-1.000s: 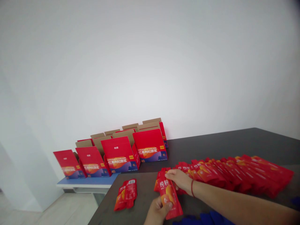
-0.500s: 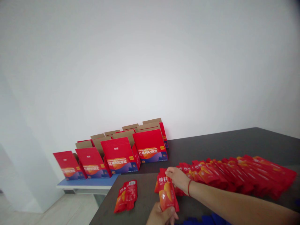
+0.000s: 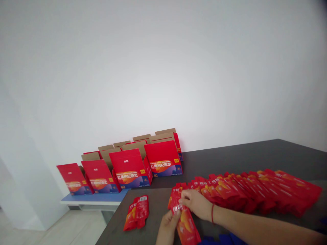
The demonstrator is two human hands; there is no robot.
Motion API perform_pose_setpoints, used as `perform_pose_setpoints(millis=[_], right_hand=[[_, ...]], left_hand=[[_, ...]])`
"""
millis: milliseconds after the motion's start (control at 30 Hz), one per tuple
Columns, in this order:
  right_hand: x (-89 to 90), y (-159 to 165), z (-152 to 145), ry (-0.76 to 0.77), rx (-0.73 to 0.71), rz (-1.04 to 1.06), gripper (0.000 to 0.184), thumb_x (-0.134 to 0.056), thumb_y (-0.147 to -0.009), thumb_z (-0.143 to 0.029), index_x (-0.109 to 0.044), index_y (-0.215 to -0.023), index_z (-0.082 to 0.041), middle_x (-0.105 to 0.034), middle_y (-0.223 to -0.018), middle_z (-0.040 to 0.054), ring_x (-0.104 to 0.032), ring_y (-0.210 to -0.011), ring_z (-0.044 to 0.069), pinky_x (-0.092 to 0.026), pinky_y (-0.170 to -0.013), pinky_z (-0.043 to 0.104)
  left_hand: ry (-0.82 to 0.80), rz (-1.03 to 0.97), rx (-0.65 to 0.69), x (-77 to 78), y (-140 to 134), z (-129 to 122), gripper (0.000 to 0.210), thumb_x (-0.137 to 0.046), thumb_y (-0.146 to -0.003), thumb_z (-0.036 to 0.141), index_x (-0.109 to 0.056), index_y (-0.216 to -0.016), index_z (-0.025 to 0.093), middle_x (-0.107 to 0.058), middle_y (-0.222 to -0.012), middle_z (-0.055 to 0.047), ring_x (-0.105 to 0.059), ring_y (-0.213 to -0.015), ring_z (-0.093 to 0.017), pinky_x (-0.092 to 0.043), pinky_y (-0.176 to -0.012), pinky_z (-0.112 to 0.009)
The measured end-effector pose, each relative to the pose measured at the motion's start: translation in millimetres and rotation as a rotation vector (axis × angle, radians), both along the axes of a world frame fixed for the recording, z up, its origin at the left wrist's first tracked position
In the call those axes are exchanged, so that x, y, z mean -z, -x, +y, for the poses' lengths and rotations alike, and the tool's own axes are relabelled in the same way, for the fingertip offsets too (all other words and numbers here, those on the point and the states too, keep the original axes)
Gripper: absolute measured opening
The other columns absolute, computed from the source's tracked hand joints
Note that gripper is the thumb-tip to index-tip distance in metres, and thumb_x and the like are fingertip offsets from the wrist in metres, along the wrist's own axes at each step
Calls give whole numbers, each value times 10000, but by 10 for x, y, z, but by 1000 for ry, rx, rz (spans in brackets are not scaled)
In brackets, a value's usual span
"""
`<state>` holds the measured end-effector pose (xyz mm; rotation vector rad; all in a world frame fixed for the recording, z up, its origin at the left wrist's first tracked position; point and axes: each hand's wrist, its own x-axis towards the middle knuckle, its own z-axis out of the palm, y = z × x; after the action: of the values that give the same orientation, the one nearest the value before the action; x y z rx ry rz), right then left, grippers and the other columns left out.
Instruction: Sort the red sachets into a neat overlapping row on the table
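Observation:
Between my two hands is a red pouch [image 3: 187, 224] with an orange fruit print and white lettering, its lower end tilted toward me. My left hand [image 3: 167, 223] pinches its left side near the top. Fingers of my right hand [image 3: 195, 204], with a red cord round the wrist, close on its top right edge. Just behind lies another red pouch [image 3: 175, 194], partly covered by the held one. A long overlapping row of red pouches [image 3: 255, 190] spreads to the right. Two more pouches [image 3: 136, 212] lie to the left, one showing a barcode.
Open red and blue cartons [image 3: 131, 170] stand in rows at the back left, some on a blue-topped bench [image 3: 102, 199]. The dark table [image 3: 230, 156] runs to the right along the white wall. Blue items [image 3: 224, 239] show at the bottom edge.
The held pouch has moved down toward me, uncovering the pouch behind. My left hand has shifted from its bottom end up to near its top; my right hand has come slightly lower.

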<state>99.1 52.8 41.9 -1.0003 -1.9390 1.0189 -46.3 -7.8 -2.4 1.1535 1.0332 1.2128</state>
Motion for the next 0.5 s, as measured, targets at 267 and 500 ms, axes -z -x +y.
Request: perform_pose_setpoints(millis=[267, 500], right_hand=[[148, 80, -26, 381, -111, 76, 183, -464, -803, -293, -448, -647, -200, -415, -413, -89, -372, -356, 73, -291, -406, 191], [79, 26, -6, 333, 25, 100, 196, -426, -825, -160, -414, -633, -195, -431, -402, -92, -365, -327, 54, -255, -370, 177]], left_hand=[[-42, 20, -132, -2, 10, 23, 455, -650, -645, 585, -667, -731, 139, -636, -622, -1, -537, -597, -149, -395, -593, -243], [66, 102, 2, 138, 24, 59, 528, -713, -516, 629, -611, -633, 125, -555, -501, 21, -429, -447, -84, -318, -462, -211]])
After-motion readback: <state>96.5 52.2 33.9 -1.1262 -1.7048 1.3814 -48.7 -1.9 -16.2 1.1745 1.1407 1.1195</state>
